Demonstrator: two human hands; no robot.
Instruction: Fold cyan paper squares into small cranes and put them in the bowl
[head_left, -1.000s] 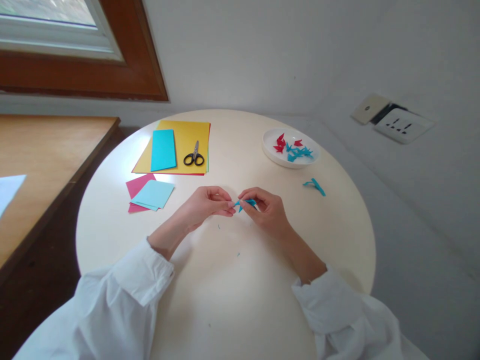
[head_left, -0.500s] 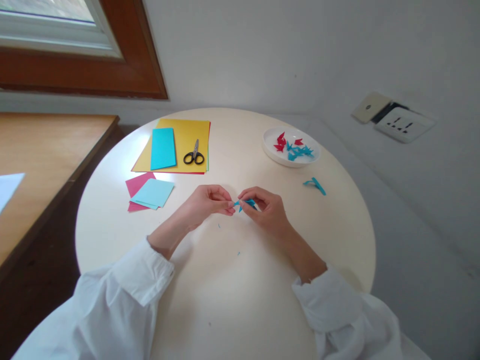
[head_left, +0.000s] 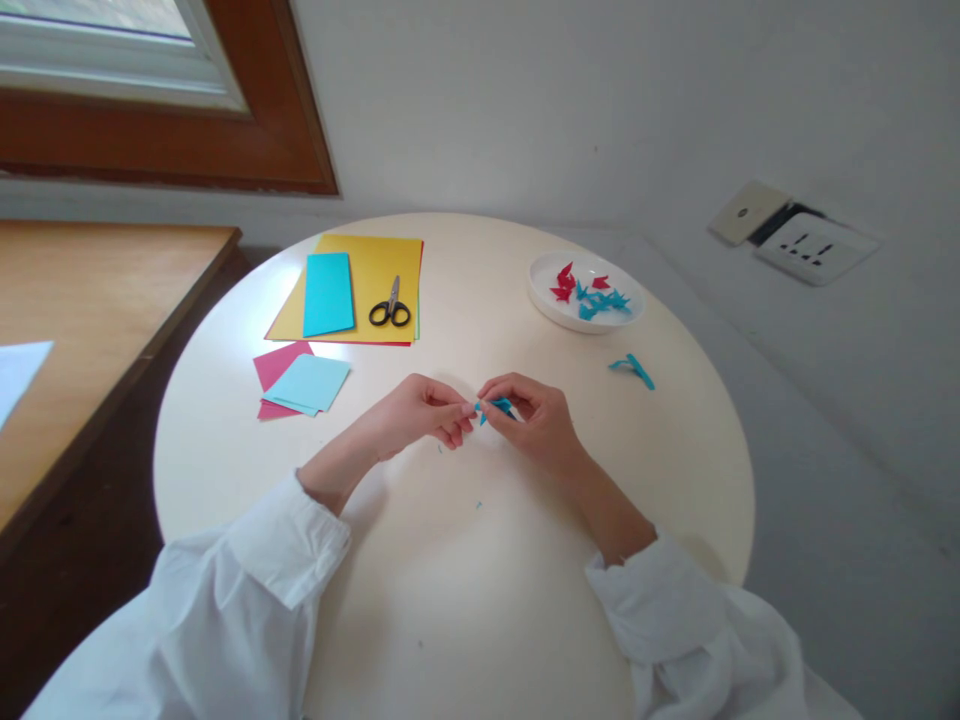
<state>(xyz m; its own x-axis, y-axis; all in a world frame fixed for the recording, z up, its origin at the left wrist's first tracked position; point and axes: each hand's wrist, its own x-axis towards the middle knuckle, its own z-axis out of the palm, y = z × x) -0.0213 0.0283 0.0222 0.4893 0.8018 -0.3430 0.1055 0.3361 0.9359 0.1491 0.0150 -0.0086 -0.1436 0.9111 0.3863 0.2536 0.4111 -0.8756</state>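
Note:
Over the middle of the table a small blue paper crane [head_left: 501, 406] is held between both hands. My right hand [head_left: 538, 412] pinches its body, and the fingers cover part of it. My left hand [head_left: 429, 410] has thumb and index finger closed on the narrow point at its left end, with the other fingers curled below. Tiny blue paper scraps [head_left: 478, 505] lie on the table under the hands.
On the round white table [head_left: 465, 620], a white dish [head_left: 547, 312] holds several red and blue folded cranes. Blue paper strips [head_left: 637, 370] lie nearer. At left are scissors [head_left: 390, 312] on yellow sheets [head_left: 375, 260], a blue rectangle [head_left: 328, 293] and paper squares [head_left: 311, 382].
My left fingers have shifted slightly right along the crane's point, and the lower fingers have dropped and curled. My right hand keeps its pinch. The view has moved slightly.

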